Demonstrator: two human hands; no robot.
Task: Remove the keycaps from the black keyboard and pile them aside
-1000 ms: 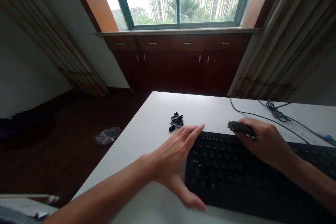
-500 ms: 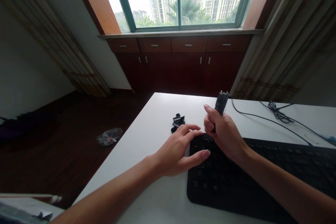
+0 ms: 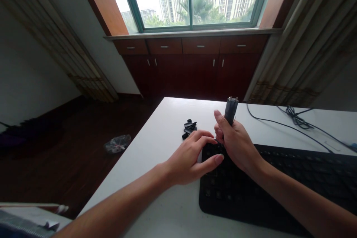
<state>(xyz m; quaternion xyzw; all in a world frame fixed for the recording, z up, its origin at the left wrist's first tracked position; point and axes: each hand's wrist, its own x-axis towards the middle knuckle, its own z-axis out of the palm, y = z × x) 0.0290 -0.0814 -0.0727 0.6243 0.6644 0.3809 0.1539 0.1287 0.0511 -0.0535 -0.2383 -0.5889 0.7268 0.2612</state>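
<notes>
A black computer keyboard (image 3: 237, 200) lies on the white table, and its left end has gaps where keycaps are off. My left hand (image 3: 195, 158) rests at that end, fingers and thumb apart, with fingertips at the top left keys. Just right of it, my right hand (image 3: 237, 143) is wrapped round a black handheld tool with small metal prongs (image 3: 231, 109) at its upper end. The tool stands nearly upright over the keyboard; its lower end is hidden by the fingers. Several loose black keycaps (image 3: 189, 128) lie in a small heap beyond my left hand.
The white table (image 3: 134, 178) carries a black cable (image 3: 297, 117), coiled at the back right, and a thin bent wire (image 3: 333, 145). A clear plastic bag (image 3: 117, 144) sits on the dark floor. Wooden cabinets (image 3: 192, 70) stand below the window.
My right hand and the tool have shifted slightly left, closer to my left fingertips, and the tool stands a little more upright. My left hand has hardly moved.
</notes>
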